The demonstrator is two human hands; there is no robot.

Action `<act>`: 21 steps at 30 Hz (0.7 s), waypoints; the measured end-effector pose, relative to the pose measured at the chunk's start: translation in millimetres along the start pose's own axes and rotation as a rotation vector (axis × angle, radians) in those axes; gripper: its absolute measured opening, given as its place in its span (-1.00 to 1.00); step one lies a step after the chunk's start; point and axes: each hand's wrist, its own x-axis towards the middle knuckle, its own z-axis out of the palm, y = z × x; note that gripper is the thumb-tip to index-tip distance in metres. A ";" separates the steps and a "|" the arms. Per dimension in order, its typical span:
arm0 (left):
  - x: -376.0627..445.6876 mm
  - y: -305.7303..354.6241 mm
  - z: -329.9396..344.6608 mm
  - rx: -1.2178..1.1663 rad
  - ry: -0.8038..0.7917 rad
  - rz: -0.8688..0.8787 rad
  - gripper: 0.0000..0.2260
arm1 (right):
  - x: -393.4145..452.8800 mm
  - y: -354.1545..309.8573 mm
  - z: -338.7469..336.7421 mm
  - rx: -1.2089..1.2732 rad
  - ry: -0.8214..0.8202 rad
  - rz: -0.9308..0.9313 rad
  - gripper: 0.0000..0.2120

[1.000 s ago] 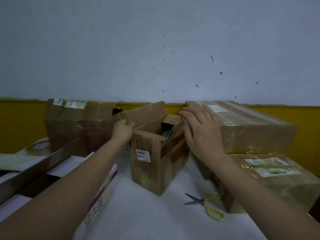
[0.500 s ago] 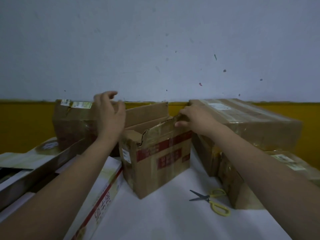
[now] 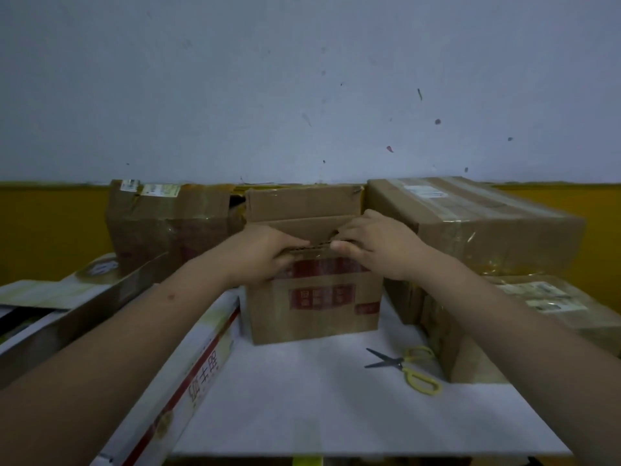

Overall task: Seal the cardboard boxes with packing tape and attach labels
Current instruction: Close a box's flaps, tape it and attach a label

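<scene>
A small brown cardboard box [image 3: 316, 311] with red printed bands stands on the white table [image 3: 319, 408], its broad side facing me. Its far flap [image 3: 302, 201] stands upright and the top is unsealed. My left hand [image 3: 265, 253] grips the near flap's edge at the left, thumb on top and fingers curled under. My right hand [image 3: 373, 247] holds the same edge just to the right, thumb in front and fingers over the flap. The two hands almost meet at the middle.
Yellow-handled scissors [image 3: 410, 368] lie open on the table at the right front. Taped, labelled boxes [image 3: 487, 227] are stacked at the right. A worn taped box [image 3: 168, 223] stands at the back left. Flat white and green cartons [image 3: 188, 381] lie at the left.
The small box has turned until its broad side faces me. My left hand dropped from above the back-left box onto the near flap, and my right hand slid in beside it.
</scene>
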 end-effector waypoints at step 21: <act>42.3 -14.2 59.9 -0.172 0.151 -0.202 -0.77 | 20.0 3.7 42.2 0.215 0.028 0.137 -0.80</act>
